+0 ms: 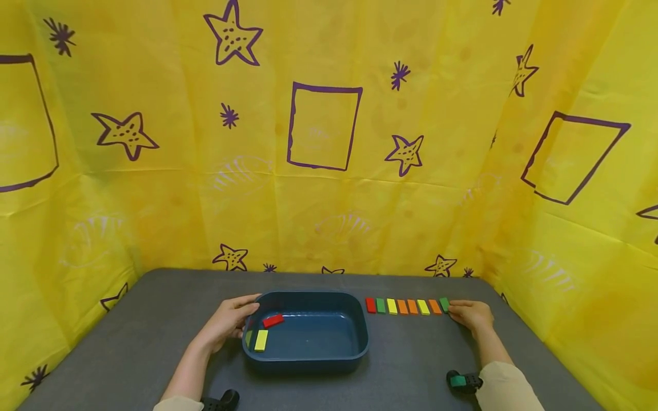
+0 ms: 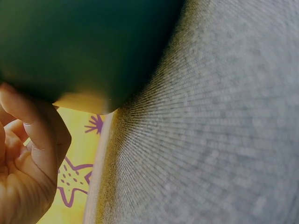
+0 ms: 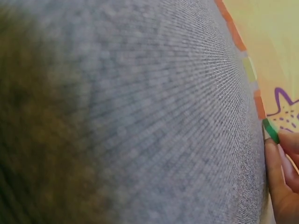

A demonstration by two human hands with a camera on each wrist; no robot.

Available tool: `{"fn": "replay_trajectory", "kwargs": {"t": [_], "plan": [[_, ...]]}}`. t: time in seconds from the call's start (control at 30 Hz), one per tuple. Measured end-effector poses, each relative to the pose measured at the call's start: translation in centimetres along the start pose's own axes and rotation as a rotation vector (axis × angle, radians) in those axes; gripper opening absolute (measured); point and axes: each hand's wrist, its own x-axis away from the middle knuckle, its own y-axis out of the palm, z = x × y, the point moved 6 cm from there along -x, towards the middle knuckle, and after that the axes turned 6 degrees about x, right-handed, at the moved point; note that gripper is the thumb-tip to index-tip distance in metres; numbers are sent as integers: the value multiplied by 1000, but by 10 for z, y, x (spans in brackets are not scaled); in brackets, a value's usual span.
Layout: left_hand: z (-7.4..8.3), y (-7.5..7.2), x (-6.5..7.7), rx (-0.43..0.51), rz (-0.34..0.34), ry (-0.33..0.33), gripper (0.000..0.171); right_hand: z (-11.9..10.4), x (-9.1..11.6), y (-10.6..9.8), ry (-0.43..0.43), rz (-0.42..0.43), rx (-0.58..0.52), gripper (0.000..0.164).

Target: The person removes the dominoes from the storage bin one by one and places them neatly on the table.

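Observation:
My left hand (image 1: 226, 322) grips the left rim of a dark blue plastic bin (image 1: 308, 355), thumb over the edge. In the left wrist view, curled fingers (image 2: 35, 135) meet the bin's side. Inside the bin lie a red block (image 1: 273, 321) and a yellow block (image 1: 261, 341); a greenish patch by its left wall is unclear. To the right of the bin runs a row of small blocks in red, green, yellow and orange. At the row's right end, my right hand (image 1: 472, 315) pinches a green block (image 3: 270, 131) between thumb and finger, slightly tilted beside an orange block (image 1: 434, 306).
A dark grey table (image 1: 406, 365) lies under everything. Yellow cloth (image 1: 329, 217) with purple drawings hangs behind and along both sides. The row's left end, a red block (image 1: 370, 305), stands close to the bin's right wall.

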Motion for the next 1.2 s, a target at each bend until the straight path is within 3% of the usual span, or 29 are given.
{"fn": "replay_trajectory", "kwargs": {"t": [0.83, 1.2], "plan": [[0, 0, 1, -13, 8, 4, 53, -6, 1, -1, 4, 68, 169, 33], [1, 1, 2, 5, -14, 16, 53, -10, 2, -6, 7, 181, 263, 42]]}}
